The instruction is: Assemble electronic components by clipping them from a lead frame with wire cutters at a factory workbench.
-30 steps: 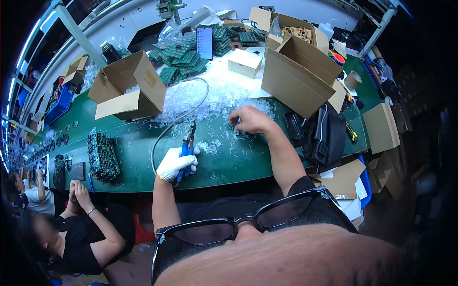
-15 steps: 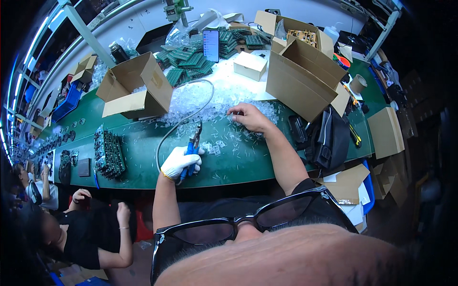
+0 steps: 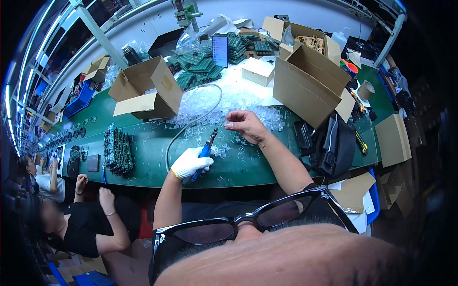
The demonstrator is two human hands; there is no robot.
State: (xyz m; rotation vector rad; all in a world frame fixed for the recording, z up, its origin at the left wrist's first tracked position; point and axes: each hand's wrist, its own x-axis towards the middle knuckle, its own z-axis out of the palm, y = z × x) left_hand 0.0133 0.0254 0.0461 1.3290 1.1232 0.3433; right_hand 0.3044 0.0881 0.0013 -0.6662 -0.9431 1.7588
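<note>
My left hand [image 3: 191,163], in a white glove, is closed round a pair of blue-handled cutting pliers [image 3: 208,145], their dark jaws pointing up and away from me. Bare, my right hand [image 3: 248,126] pinches a small clear plastic piece [image 3: 226,123] between thumb and fingertips, just beyond the plier tips and apart from them. Behind it spreads a heap of clear plastic pieces [image 3: 200,107]. A few more clear pieces [image 3: 220,151] and thin offcuts lie on the green bench between my hands. A grey hose [image 3: 179,135] loops past my left hand; whether it joins the pliers is hidden.
Open cardboard boxes stand left [image 3: 143,107] and right [image 3: 305,88] of the heap. Behind are stacked green circuit boards [image 3: 200,71], a phone [image 3: 220,51] and a white box [image 3: 258,71]. A black bag [image 3: 336,148] lies right. People sit at left, near a circuit-board stack [image 3: 118,151].
The pliers have tilted toward my right hand, and their tips are now nearer it. My right fingers have closed in a pinch on a clear piece. The whole view has shifted slightly.
</note>
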